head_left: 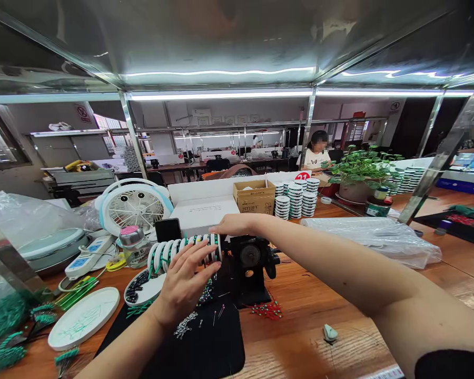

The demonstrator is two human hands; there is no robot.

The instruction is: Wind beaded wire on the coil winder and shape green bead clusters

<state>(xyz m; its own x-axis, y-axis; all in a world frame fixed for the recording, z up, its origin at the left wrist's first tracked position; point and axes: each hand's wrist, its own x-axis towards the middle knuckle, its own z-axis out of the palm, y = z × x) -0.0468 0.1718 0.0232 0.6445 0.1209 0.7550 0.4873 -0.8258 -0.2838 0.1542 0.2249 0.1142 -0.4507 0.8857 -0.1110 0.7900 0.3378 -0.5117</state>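
Note:
A row of white round spools with green thread (169, 251) sits on a horizontal shaft of a small black machine (249, 266) on the wooden table. My left hand (185, 281) presses flat against the front of the row, fingers spread. My right hand (233, 225) rests on top of the right end of the row, just above the machine. Neither hand lifts anything clear of the shaft.
A black mat (189, 342) with loose pins lies under my left arm. White plates (84, 317), a small fan (132, 206), a jar (134, 245), a power strip (90, 255), stacked spools (296, 200), a cardboard box (254, 196), a plant (359, 171) and a plastic bag (379, 239) surround it. Another person sits at a far table.

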